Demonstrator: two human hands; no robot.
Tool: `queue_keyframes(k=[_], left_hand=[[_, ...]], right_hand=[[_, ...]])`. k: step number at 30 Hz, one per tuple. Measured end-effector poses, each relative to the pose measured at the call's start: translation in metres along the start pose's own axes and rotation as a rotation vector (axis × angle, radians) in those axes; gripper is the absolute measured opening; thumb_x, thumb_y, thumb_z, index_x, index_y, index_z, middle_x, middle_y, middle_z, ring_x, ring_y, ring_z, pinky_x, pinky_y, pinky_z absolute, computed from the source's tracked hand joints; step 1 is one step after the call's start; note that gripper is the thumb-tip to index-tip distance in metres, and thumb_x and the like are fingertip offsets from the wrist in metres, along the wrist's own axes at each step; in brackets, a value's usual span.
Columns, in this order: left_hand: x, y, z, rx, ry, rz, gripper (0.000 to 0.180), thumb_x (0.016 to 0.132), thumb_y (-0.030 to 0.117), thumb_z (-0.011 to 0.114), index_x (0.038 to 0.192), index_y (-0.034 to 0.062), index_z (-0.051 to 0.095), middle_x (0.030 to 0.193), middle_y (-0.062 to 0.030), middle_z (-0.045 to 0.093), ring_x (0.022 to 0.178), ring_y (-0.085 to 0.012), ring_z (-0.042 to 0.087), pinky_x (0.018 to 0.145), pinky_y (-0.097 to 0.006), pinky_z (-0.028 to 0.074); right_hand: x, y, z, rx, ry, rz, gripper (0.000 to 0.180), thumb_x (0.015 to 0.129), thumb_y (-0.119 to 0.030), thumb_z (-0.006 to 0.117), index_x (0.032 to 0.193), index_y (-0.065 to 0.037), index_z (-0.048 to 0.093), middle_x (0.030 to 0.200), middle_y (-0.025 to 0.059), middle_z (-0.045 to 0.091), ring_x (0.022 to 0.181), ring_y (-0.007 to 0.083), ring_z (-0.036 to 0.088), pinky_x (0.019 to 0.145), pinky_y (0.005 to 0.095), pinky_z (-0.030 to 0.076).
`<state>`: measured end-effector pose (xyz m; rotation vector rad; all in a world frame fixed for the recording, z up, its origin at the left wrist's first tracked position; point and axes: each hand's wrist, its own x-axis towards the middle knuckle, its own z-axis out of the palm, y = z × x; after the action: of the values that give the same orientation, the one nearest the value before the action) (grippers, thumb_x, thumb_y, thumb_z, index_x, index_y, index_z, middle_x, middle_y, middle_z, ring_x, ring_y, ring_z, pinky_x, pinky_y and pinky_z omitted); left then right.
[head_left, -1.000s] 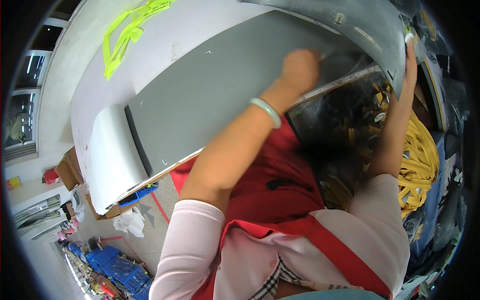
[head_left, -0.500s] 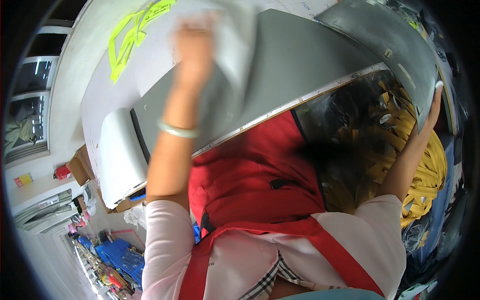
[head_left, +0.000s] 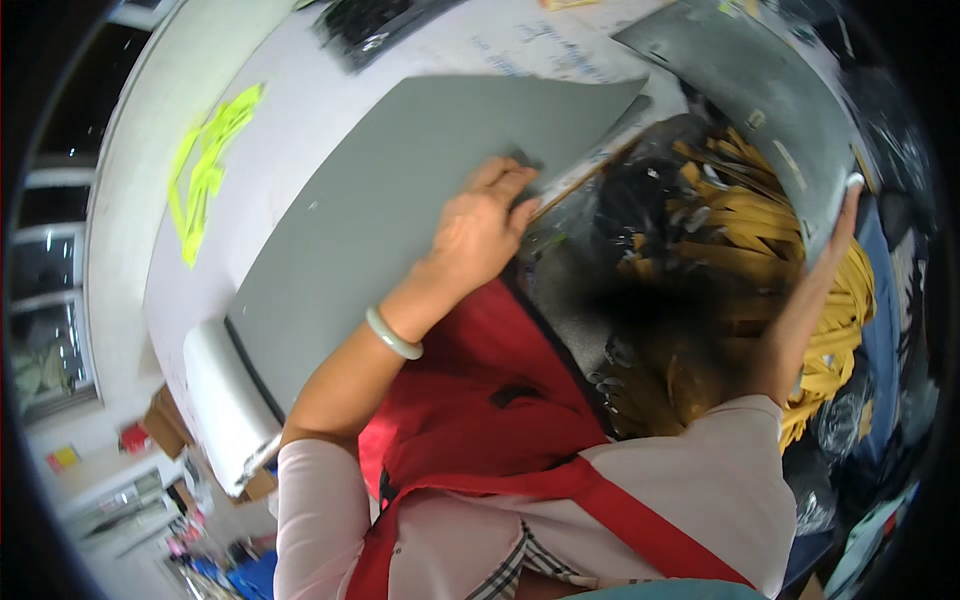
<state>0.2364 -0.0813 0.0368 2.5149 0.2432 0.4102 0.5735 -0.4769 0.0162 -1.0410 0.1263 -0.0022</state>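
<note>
A large grey sheet [head_left: 370, 190] lies over the pale table, its near edge running along the table's front. On this sheet by its near edge rests my left hand [head_left: 478, 228], fingers bent together and thumb toward the edge. A small dark blur sits at the fingertips, and I cannot make out what they hold. My right hand [head_left: 846, 222] is closed on the lower right edge of a curved grey panel [head_left: 775, 115] with pale marks. Something white shows at that hand's tip, and most of its fingers are hidden.
A white roll [head_left: 225, 405] is at the table's left end. Neon yellow straps [head_left: 208, 175] and a dark plastic-wrapped bundle [head_left: 375, 25] lie on the table [head_left: 290, 110]. Yellow-brown strips [head_left: 740, 225] are heaped below the panel, beside dark plastic bags [head_left: 650, 180].
My left hand has come down and right onto the grey sheet; the blurred whitish sheet by it is no longer raised. My right hand stays on the panel. The view has shifted.
</note>
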Motion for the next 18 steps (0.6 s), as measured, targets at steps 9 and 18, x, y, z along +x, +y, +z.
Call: queue_keyframes(k=[9,18], left_hand=[[0.175,0.053,0.075,-0.044,-0.055,0.272,0.031,0.093,0.017,0.070,0.119,0.0017,0.068,0.119,-0.0190,0.064,0.102,-0.0340,0.066,0.089,-0.041,0.054],[0.288,0.055,0.178,0.563,-0.059,0.201,0.051,0.090,0.044,0.069,0.131,0.0139,0.066,0.128,-0.0111,0.067,0.121,-0.0273,0.060,0.102,-0.046,0.041]], right_hand=[[0.014,-0.006,-0.056,0.366,-0.209,0.068,0.051,0.104,-0.040,0.058,0.139,-0.003,0.056,0.135,0.0152,0.063,0.121,0.0309,0.061,0.106,0.0438,0.050],[-0.018,0.011,-0.011,0.171,-0.118,-0.171,0.052,0.104,-0.041,0.058,0.142,-0.005,0.055,0.140,0.0100,0.060,0.123,0.0247,0.057,0.110,0.0373,0.043]])
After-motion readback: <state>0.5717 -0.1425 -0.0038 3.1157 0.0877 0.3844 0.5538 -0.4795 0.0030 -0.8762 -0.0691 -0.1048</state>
